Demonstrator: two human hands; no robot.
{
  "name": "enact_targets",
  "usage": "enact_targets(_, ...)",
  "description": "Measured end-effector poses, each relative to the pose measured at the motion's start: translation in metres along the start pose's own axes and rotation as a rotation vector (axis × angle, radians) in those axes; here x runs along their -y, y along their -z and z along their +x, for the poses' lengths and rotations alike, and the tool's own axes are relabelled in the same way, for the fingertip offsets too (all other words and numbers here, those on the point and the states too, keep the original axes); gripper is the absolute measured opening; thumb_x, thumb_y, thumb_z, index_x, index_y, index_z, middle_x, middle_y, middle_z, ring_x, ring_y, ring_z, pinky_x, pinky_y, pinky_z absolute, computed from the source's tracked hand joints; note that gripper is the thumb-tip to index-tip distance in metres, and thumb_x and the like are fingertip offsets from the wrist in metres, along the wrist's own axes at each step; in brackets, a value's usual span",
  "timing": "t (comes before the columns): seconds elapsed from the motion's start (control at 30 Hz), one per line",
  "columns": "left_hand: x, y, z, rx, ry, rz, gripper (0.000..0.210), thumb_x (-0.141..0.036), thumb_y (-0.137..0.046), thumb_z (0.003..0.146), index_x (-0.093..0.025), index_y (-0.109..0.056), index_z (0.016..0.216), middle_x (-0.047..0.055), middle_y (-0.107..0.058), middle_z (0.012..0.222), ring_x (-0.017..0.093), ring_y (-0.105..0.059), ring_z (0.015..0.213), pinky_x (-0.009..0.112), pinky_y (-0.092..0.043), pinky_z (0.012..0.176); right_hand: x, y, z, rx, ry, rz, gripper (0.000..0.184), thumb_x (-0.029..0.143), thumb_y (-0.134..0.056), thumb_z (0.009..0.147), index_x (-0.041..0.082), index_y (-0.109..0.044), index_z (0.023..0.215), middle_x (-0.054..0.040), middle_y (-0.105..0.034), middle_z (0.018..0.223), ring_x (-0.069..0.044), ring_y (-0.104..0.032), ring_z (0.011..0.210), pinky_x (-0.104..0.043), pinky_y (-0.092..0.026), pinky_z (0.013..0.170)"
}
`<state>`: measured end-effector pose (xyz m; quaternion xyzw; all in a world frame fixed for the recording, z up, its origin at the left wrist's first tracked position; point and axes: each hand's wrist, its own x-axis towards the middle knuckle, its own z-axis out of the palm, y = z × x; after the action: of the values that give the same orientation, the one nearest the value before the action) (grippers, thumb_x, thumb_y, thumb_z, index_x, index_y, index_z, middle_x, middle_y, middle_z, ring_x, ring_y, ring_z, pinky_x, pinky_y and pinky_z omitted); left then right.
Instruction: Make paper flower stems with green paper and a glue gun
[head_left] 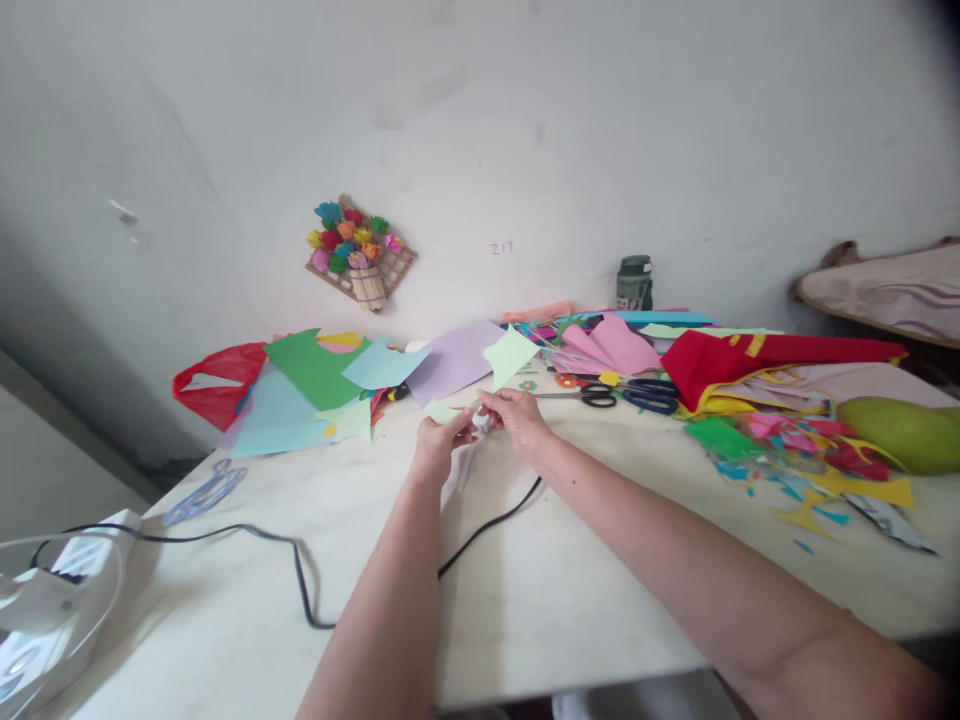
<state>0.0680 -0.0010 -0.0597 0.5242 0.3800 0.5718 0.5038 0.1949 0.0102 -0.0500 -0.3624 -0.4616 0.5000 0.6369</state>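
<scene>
My left hand (439,445) and my right hand (519,417) meet over the middle of the table, fingertips closed and almost touching. Between them shows a small white thing (482,421), too small and covered to name. Just beyond my left thumb is a pale green paper scrap (441,411); whether the hand touches it I cannot tell. A larger pale green paper piece (511,355) with cut edges lies behind my right hand. To the right of that hand are black-handled scissors (598,396) and a second pair with dark blue handles (651,396).
A black cable (300,570) crosses the table under my arms from a white power strip (75,590). Coloured paper sheets (457,360) line the wall side. At right lie paper scraps (810,450), a red cloth (697,370) and a green fruit (900,432). A dark bottle (634,284) stands behind.
</scene>
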Motion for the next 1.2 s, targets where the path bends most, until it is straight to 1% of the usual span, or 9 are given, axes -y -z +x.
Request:
enact_targets(0.13, -0.001, 0.001, 0.001, -0.034, -0.013, 0.043, 0.027, -0.037, -0.068, 0.056, -0.012, -0.061, 0.06, 0.0, -0.055, 0.052, 0.007, -0.048, 0.045, 0.022, -0.042, 0.05, -0.003, -0.001, -0.001, -0.001, 0.06, -0.146, 0.029, 0.039, -0.061, 0.062, 0.014, -0.057, 0.046, 0.0035, -0.046, 0.038, -0.005, -0.037, 0.037, -0.02, -0.028, 0.04)
enact_targets(0.23, -0.003, 0.002, 0.001, -0.037, -0.003, 0.049, 0.027, -0.037, -0.069, 0.055, -0.012, -0.061, 0.064, 0.0, -0.057, 0.053, 0.007, -0.048, 0.045, 0.022, -0.041, 0.049, -0.004, 0.0, -0.001, -0.021, 0.091, -0.215, 0.031, 0.04, -0.06, 0.062, 0.014, -0.058, 0.046, 0.0042, -0.044, 0.036, -0.006, -0.037, 0.037, -0.02, -0.029, 0.041)
enact_targets(0.4, -0.006, 0.008, 0.001, -0.038, 0.107, -0.025, 0.037, -0.045, -0.065, 0.057, -0.011, -0.059, 0.072, 0.005, -0.062, 0.063, 0.008, -0.052, 0.046, 0.026, -0.046, 0.055, -0.001, 0.001, -0.001, -0.057, 0.123, -0.137, 0.031, 0.04, -0.059, 0.064, 0.014, -0.057, 0.046, 0.0048, -0.042, 0.037, -0.005, -0.036, 0.037, -0.02, -0.029, 0.041)
enact_targets(0.47, -0.006, 0.012, 0.002, -0.062, 0.116, -0.044, 0.039, -0.047, -0.065, 0.057, -0.012, -0.058, 0.072, 0.006, -0.063, 0.064, 0.009, -0.053, 0.046, 0.028, -0.046, 0.057, 0.0, 0.003, 0.0, -0.089, 0.106, -0.103, 0.031, 0.039, -0.059, 0.064, 0.013, -0.056, 0.046, 0.0049, -0.041, 0.036, -0.004, -0.033, 0.036, -0.02, -0.027, 0.04)
enact_targets(0.6, -0.007, 0.012, 0.003, -0.089, 0.054, 0.01, 0.033, -0.041, -0.069, 0.054, -0.011, -0.056, 0.061, 0.005, -0.061, 0.058, 0.009, -0.053, 0.047, 0.025, -0.046, 0.056, -0.001, 0.005, 0.004, -0.108, 0.056, -0.055, 0.03, 0.039, -0.06, 0.063, 0.013, -0.056, 0.047, 0.0042, -0.043, 0.037, -0.004, -0.033, 0.035, -0.02, -0.026, 0.037)
enact_targets(0.73, -0.007, 0.009, 0.002, -0.098, -0.011, 0.073, 0.031, -0.038, -0.07, 0.055, -0.012, -0.053, 0.053, 0.003, -0.059, 0.051, 0.008, -0.051, 0.045, 0.022, -0.043, 0.052, -0.003, 0.004, 0.005, -0.112, 0.061, -0.051, 0.03, 0.038, -0.061, 0.062, 0.013, -0.055, 0.046, 0.0038, -0.044, 0.037, -0.004, -0.033, 0.035, -0.02, -0.025, 0.037)
enact_targets(0.97, -0.001, 0.011, 0.005, -0.12, 0.049, -0.005, 0.042, -0.053, -0.058, 0.062, -0.012, -0.056, 0.069, 0.006, -0.063, 0.06, 0.011, -0.054, 0.046, 0.026, -0.044, 0.052, 0.0, 0.006, 0.006, -0.15, 0.089, 0.027, 0.031, 0.038, -0.061, 0.062, 0.014, -0.053, 0.046, 0.0036, -0.044, 0.038, -0.004, -0.031, 0.034, -0.02, -0.022, 0.036)
enact_targets(1.1, 0.003, 0.004, 0.004, -0.052, 0.007, -0.016, 0.035, -0.044, -0.065, 0.059, -0.012, -0.059, 0.071, 0.004, -0.063, 0.062, 0.01, -0.054, 0.05, 0.025, -0.045, 0.057, -0.002, 0.003, 0.005, -0.098, 0.083, 0.033, 0.031, 0.042, -0.06, 0.063, 0.014, -0.054, 0.049, 0.0024, -0.049, 0.042, -0.004, -0.031, 0.035, -0.021, -0.022, 0.036)
enact_targets(1.2, 0.003, -0.001, 0.003, -0.06, -0.046, -0.036, 0.031, -0.037, -0.068, 0.058, -0.011, -0.062, 0.073, 0.003, -0.062, 0.059, 0.01, -0.054, 0.051, 0.026, -0.045, 0.059, -0.006, 0.003, 0.004, -0.039, 0.095, -0.067, 0.036, 0.047, -0.055, 0.066, 0.015, -0.054, 0.05, 0.0015, -0.05, 0.044, -0.005, -0.033, 0.036, -0.021, -0.024, 0.037)
